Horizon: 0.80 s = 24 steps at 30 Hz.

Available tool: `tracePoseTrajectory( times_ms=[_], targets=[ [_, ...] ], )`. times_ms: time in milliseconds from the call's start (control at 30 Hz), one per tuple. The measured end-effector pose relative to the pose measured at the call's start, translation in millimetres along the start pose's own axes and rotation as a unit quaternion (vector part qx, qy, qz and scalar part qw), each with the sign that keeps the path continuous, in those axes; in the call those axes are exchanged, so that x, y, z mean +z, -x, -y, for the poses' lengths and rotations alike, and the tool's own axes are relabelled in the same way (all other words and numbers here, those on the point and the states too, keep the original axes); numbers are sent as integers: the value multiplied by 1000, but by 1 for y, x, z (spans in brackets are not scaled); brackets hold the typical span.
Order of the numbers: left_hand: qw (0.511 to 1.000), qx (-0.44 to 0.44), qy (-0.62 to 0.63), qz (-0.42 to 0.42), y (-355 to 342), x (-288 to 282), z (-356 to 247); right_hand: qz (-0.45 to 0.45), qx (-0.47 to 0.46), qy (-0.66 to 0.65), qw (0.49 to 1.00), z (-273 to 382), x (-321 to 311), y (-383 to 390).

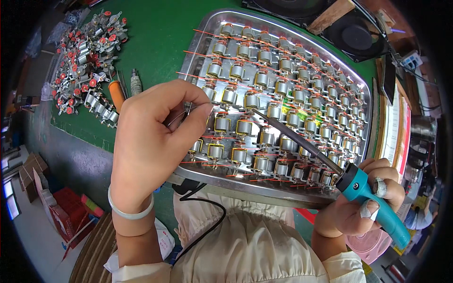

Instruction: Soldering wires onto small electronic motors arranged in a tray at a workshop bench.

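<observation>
My left hand (153, 132), a white bangle at its wrist, pinches a thin solder wire (177, 114) over the left part of a metal tray (200, 37). The tray holds rows of small silver coil components (252, 100) with red wires. My right hand (358, 207), tape on some fingertips, is closed around the teal handle of a soldering iron (377, 203). The iron's dark shaft slants up-left, its tip at or very near a component in the middle left of the tray; contact is hard to tell.
A heap of red-tipped metal parts (85, 61) and an orange-handled tool (116, 94) lie on the green bench (151, 37). Black round units (354, 37) sit at the back right. A red crate (66, 212) stands lower left. Another person's sleeve (417, 217) shows at the far right.
</observation>
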State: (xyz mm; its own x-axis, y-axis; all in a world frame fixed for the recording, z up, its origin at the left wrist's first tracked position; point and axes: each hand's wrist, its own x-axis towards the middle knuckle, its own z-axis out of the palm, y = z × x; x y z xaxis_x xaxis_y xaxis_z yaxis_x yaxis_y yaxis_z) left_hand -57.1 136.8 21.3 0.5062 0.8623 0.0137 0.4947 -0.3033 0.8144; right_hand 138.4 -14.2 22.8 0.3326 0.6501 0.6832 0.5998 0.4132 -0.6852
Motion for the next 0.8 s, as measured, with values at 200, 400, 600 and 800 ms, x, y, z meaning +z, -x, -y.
tracePoseTrajectory(
  times_ms=[200, 400, 600, 800],
  targets=[
    [1000, -5, 7, -20, 0, -6, 1, 1, -16, -36, 999, 1, -7, 1],
    [999, -13, 3, -41, 2, -18, 12, -18, -7, -17, 1000, 10, 8, 3],
    [999, -15, -12, -38, 3, -19, 17, 65, -32, 15, 997, 12, 16, 2],
    [1000, -7, -9, -21, 1, -18, 16, 91, -47, 19, 995, 10, 14, -2]
  ],
)
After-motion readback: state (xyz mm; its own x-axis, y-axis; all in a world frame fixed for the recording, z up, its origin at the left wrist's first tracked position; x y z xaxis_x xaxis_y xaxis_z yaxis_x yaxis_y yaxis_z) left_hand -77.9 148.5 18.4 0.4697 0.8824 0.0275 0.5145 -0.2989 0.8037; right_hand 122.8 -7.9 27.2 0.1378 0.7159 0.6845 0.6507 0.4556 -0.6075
